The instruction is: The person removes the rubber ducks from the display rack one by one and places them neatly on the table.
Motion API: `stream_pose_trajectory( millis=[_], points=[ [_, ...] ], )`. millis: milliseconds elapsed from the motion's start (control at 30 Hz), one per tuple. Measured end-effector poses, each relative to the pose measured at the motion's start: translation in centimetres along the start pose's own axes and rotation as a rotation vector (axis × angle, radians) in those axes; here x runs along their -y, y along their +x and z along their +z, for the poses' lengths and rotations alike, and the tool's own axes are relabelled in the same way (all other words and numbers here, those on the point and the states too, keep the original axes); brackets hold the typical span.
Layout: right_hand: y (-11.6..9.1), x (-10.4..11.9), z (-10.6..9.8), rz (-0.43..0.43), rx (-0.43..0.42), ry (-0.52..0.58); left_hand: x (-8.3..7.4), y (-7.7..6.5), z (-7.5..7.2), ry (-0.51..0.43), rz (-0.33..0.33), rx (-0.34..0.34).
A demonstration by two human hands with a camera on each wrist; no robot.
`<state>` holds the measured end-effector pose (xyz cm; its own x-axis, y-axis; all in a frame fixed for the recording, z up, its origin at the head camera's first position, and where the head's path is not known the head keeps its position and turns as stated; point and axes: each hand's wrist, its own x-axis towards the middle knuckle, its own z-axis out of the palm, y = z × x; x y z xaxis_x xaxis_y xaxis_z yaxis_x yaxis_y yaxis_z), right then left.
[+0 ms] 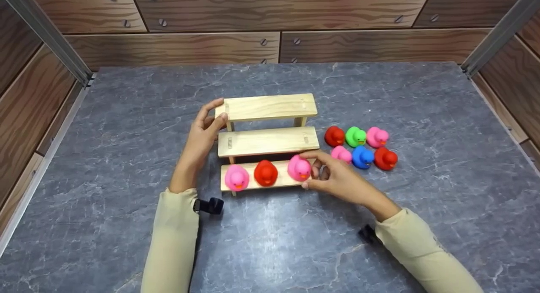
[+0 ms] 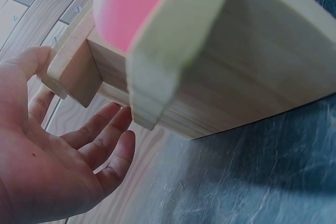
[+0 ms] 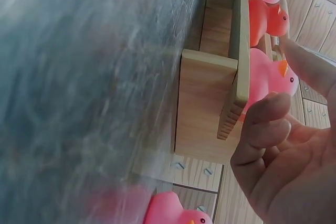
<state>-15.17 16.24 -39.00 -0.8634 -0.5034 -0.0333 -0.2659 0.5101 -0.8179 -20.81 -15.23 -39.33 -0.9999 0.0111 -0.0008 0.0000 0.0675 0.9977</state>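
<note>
A three-step wooden stand (image 1: 270, 142) stands mid-table. My left hand (image 1: 201, 137) grips the left end of its top step, thumb over the board. On the bottom step sit a pink rubber duck (image 1: 237, 177) at the left, a red rubber duck (image 1: 265, 173) in the middle and another pink rubber duck (image 1: 299, 168) at the right end. My right hand (image 1: 337, 179) holds that right-end duck between thumb and index finger; the right wrist view shows the fingers about the duck (image 3: 268, 77), its base at the step. The left wrist view shows the stand's side (image 2: 210, 66) up close.
Right of the stand several rubber ducks stand in two rows, among them a green duck (image 1: 355, 136), a blue duck (image 1: 363, 157) and a red duck (image 1: 385, 158). The grey marbled tabletop (image 1: 270, 242) is bounded by wood-patterned walls (image 1: 278, 10) at back and sides.
</note>
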Motion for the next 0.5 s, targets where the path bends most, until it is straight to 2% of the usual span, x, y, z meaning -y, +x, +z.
stream_pose_trajectory(
  millis=[500],
  points=[
    [0.24,0.25,0.36,0.031,-0.026,-0.033,0.03,0.04,-0.08,-0.005,0.007,0.003]
  ],
)
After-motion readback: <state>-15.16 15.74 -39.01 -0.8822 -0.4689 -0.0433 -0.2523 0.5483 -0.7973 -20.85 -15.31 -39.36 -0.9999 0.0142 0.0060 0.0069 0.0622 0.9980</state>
